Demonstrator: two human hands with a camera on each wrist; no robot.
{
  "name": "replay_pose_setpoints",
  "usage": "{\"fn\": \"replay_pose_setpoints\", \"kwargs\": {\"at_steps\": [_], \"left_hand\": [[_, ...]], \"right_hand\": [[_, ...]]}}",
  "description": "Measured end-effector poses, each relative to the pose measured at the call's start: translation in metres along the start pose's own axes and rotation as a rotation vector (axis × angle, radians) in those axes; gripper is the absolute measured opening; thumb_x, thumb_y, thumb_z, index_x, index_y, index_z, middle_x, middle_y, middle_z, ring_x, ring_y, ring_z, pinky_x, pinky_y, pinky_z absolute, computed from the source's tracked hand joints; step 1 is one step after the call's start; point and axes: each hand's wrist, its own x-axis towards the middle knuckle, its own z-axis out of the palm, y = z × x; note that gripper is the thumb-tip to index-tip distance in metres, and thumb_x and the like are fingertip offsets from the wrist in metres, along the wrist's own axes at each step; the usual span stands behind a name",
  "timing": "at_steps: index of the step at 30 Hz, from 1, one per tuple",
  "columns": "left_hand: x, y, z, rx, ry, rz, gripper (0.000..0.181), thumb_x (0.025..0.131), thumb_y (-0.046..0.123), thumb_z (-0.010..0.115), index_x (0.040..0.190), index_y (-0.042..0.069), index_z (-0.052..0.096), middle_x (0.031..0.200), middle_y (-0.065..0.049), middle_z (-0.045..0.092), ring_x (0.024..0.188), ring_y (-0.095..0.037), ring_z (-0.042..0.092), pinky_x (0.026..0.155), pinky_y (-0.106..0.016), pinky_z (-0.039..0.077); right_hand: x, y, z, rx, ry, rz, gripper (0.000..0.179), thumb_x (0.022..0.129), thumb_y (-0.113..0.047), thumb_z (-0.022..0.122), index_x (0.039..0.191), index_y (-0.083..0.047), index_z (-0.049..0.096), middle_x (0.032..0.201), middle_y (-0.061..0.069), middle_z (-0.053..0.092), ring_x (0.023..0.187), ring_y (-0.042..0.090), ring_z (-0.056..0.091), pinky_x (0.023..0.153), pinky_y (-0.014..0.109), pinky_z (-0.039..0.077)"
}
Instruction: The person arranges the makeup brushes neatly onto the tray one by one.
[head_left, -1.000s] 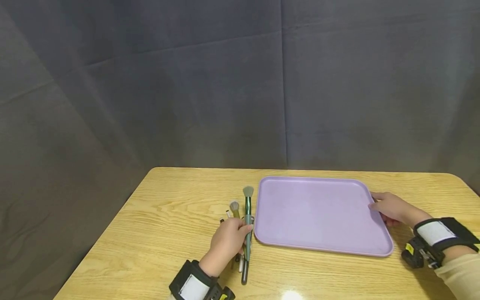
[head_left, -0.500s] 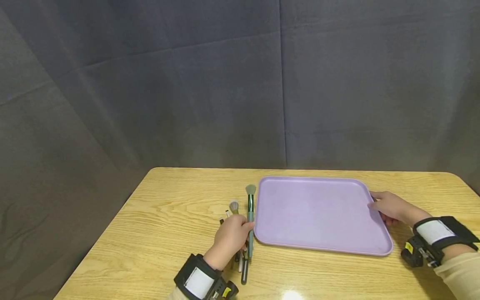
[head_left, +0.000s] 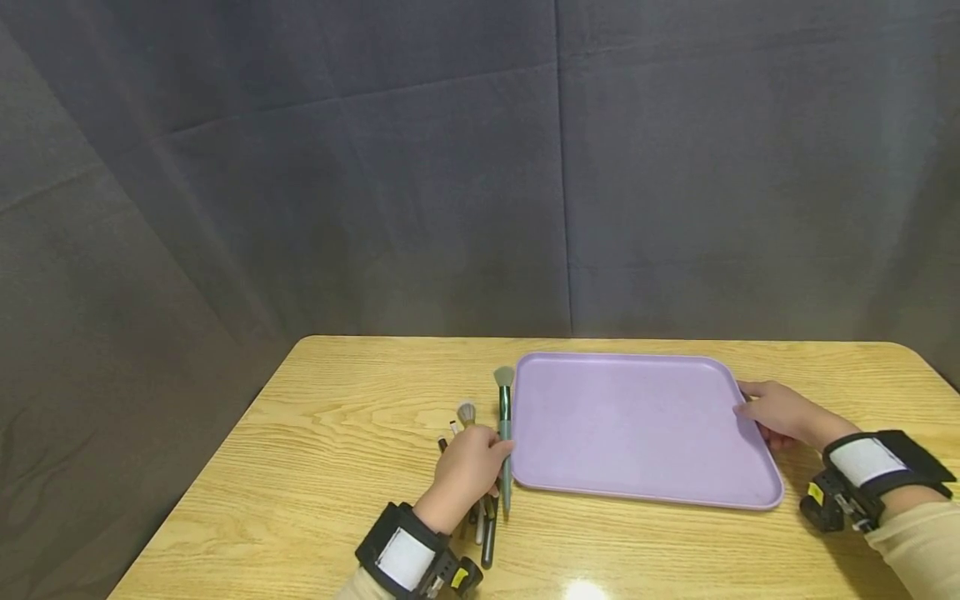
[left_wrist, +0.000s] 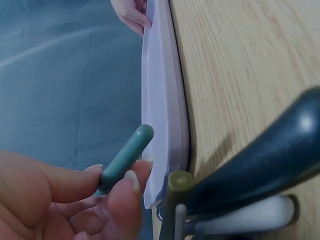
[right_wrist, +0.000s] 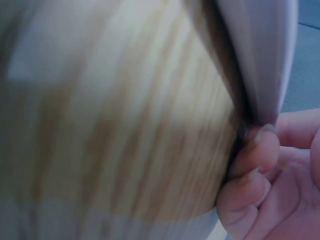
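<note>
My left hand [head_left: 471, 468] pinches a green makeup brush [head_left: 506, 429] between thumb and fingers, its pale bristles pointing to the far side. The brush stands beside the left rim of a lilac tray [head_left: 637, 429]. In the left wrist view the rounded end of its green handle [left_wrist: 127, 159] sticks out past the fingertips. Under and beside that hand lie several more makeup brushes, among them one with an olive handle [left_wrist: 176, 192], a black one [left_wrist: 260, 155] and a white one [left_wrist: 250, 217]. My right hand [head_left: 787, 417] grips the tray's right rim, thumb on top and fingers below.
The wooden table [head_left: 360, 417] carries the tray and the brushes, with a dark grey cloth [head_left: 420, 183] hanging behind it. A smaller brush head [head_left: 467, 413] points away just left of the green brush. Each wrist wears a strapped camera [head_left: 828, 500].
My left hand has moved slightly right and away from me with the green brush, drawing it off the other brushes toward the tray's left rim. My right hand stays on the tray.
</note>
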Motion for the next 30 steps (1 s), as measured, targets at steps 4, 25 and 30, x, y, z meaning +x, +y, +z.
{"fn": "replay_pose_setpoints", "kwargs": {"at_steps": [4,25,30], "left_hand": [[0.003,0.001,0.001,0.002,-0.005,0.005,0.032,0.098,0.014,0.058,0.067,0.006,0.055,0.051,-0.001,0.047,0.042,-0.016,0.056,0.040,-0.024,0.034],[0.018,0.007,0.004,0.034,0.006,-0.010,0.031,0.097,0.015,0.060,0.068,0.006,0.056,0.049,0.000,0.049,0.041,-0.015,0.057,0.040,-0.022,0.030],[0.024,0.007,0.006,0.047,-0.001,-0.019,0.030,0.097,0.016,0.061,0.069,0.006,0.057,0.049,0.000,0.049,0.040,-0.014,0.055,0.040,-0.022,0.031]], "right_hand": [[0.000,-0.001,-0.001,-0.004,-0.003,0.002,0.063,0.096,-0.013,0.047,0.137,0.024,0.017,0.057,0.003,0.045,0.046,0.015,0.044,0.047,0.028,0.039],[0.001,-0.001,0.003,0.000,0.011,-0.003,0.062,0.096,-0.013,0.046,0.138,0.024,0.017,0.057,0.003,0.044,0.044,0.014,0.043,0.046,0.029,0.039],[0.002,0.000,0.004,0.004,0.012,0.003,0.062,0.096,-0.012,0.046,0.138,0.024,0.017,0.055,0.003,0.044,0.043,0.014,0.043,0.045,0.028,0.039]]}}
